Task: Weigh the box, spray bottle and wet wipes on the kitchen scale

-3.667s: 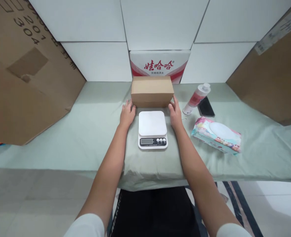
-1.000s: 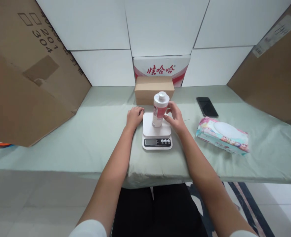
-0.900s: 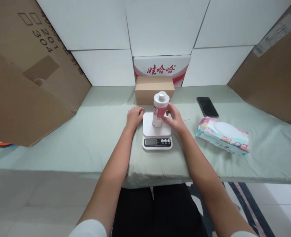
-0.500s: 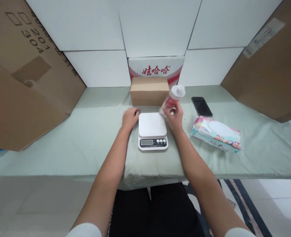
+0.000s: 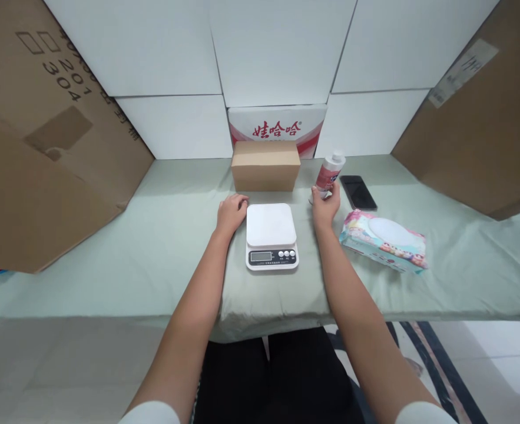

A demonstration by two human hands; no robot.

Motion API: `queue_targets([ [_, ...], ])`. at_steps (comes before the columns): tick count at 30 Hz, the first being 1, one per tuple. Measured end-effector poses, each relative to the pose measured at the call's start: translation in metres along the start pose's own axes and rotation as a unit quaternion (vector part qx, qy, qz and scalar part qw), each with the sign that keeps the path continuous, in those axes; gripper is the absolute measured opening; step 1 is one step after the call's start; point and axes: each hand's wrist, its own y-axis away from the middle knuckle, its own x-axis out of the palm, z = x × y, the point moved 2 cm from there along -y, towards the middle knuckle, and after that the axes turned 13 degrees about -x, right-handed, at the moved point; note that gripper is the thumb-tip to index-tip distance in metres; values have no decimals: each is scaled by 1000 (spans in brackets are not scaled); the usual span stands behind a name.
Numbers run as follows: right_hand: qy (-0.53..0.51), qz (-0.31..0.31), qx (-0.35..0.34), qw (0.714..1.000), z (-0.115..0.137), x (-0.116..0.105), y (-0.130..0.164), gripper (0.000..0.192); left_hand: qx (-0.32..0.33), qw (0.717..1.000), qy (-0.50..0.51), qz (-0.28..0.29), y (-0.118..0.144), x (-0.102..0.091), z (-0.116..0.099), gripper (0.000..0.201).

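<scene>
Head view: my right grip [image 5: 325, 204] clamped on tilted bottle [image 5: 328, 175], right of scale [image 5: 271, 225]. Bottle stood on scale one second ago; scale now relieved of it. My left grip [image 5: 232, 213] rests on bench [image 5: 166, 253], just left of scale; whether apart or together, cannot tell.

There were two bare hands, so one left hand [image 5: 232, 213] and one right hand [image 5: 327, 206]. Just one white plastic bottle with a pinkish-red label [image 5: 328, 174] and one white square digital scale [image 5: 271, 225], which had three round white buttons [image 5: 287, 254] and a single grey display [image 5: 261, 256]. Cardboard came out higher: one small plain brown box [image 5: 265, 176], one white carton with red lettering [image 5: 277, 121], two big brown cardboard panels [image 5: 34, 200]. Then one flat black phone [image 5: 359, 192], one colourful tissue pack [image 5: 383, 240], and one green-clothed bench [image 5: 162, 253].
</scene>
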Motion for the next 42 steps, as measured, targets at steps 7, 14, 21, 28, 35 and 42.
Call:
queue_targets([
  [7, 43, 1, -7, 999, 48, -12, -1, 104, 32, 996, 39, -75, 2, -8, -3, 36],
  [14, 99, -30, -111, 988, 149, -166, 40, 72, 116, 982, 60, -138, 31, -19, -31, 33],
  [21, 197, 177, 68, 962, 40, -298, 24, 117, 297, 939, 41, 167, 97, 20, -163, 69],
  [28, 85, 262, 51, 960, 15, -287, 3, 115, 255, 877, 58, 402, 79, 92, -238, 133],
  [35, -5, 203, -54, 978, 63, -229, -2, 103, 285, 891, 277, 221, 83, 44, -181, 117],
  [42, -206, 292, -109, 927, 109, -66, 0, 109, 221, 913, 342, -1, 51, -23, -51, 109],
])
